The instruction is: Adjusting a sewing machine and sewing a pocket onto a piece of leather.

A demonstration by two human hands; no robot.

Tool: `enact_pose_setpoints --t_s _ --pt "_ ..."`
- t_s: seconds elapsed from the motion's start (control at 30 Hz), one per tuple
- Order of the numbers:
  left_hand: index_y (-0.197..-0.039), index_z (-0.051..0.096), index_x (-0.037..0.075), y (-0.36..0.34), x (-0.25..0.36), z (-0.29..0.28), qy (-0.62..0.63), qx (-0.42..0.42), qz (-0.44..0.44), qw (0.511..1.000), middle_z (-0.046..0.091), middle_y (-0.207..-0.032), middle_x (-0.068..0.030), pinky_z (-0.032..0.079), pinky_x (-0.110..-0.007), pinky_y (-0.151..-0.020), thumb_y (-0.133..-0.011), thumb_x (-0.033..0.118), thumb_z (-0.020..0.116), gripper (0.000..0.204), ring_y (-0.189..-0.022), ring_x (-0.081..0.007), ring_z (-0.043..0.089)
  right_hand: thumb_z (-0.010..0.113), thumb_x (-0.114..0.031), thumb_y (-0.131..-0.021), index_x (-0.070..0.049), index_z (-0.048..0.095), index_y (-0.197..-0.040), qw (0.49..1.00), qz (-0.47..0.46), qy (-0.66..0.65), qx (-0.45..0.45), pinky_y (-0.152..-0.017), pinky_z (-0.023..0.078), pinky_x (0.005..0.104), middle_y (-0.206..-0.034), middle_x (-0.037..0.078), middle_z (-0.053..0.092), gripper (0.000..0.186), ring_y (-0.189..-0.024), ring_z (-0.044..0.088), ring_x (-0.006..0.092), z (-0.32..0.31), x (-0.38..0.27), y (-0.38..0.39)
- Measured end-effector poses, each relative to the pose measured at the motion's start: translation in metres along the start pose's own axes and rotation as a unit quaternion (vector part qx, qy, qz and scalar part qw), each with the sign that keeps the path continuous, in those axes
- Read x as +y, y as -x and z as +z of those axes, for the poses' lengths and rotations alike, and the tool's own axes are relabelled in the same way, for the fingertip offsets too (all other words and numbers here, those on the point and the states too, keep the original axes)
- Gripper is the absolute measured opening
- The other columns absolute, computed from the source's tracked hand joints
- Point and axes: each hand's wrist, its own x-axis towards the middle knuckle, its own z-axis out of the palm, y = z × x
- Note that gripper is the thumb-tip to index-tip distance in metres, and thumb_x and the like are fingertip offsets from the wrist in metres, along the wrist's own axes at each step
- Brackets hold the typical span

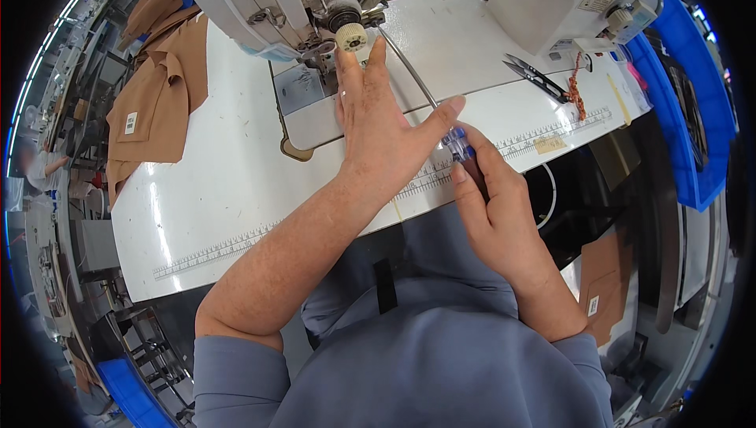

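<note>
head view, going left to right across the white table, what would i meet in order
Brown flat fabric pieces, bare left hand, slim screwdriver with a long metal shaft, bare right hand, dark pointed metal thread snips, orange-red cord.

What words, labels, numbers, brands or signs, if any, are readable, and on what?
Ruler strip: scale numbers, too small to read surely.
Machine label: print too small to read.
Left white label on brown fabric: too small.
Right white label on brown piece: too small.
No word is clearly legible.
</note>
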Motion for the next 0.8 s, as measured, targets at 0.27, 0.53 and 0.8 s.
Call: enact_pose_setpoints --t_s 0.27,0.53,0.8 --pt "-0.154 0.031 -0.011 0.001 -0.002 0.000 0.019 0.027 0.011 0.999 0.006 -0.164 -0.0395 0.023 -0.053 -0.124 -0.081 0.056 0.083 0.112 -0.155 -0.0494 0.016 0.051 -0.014 -0.108 0.008 0.044 -0.147 0.885 0.211 -0.415 -0.020 -0.047 0.029 0.0203 -0.083 -0.002 0.052 0.046 -0.053 0.036 0.0001 -0.008 -0.010 -0.003" --pt "-0.149 0.036 -0.014 -0.001 0.003 0.000 0.002 0.033 0.018 0.999 0.022 -0.157 -0.0412 0.026 -0.053 -0.122 -0.081 0.056 0.082 0.108 -0.152 -0.0501 0.023 0.053 -0.017 -0.107 0.003 0.042 -0.150 0.815 0.209 -0.540 -0.029 -0.044 0.023 0.0224 -0.086 0.002 0.052 0.048 -0.049 0.031 0.0033 -0.008 -0.004 -0.003" --pt "-0.147 0.039 -0.013 0.001 0.000 0.004 -0.005 0.061 0.022 0.998 0.027 -0.154 -0.0402 0.024 -0.054 -0.123 -0.082 0.057 0.080 0.104 -0.151 -0.0497 0.022 0.055 -0.021 -0.106 0.000 0.045 -0.147 0.763 0.215 -0.608 -0.041 -0.043 0.022 0.0219 -0.084 0.002 0.047 0.047 -0.048 0.027 0.0033 -0.002 -0.006 -0.002"
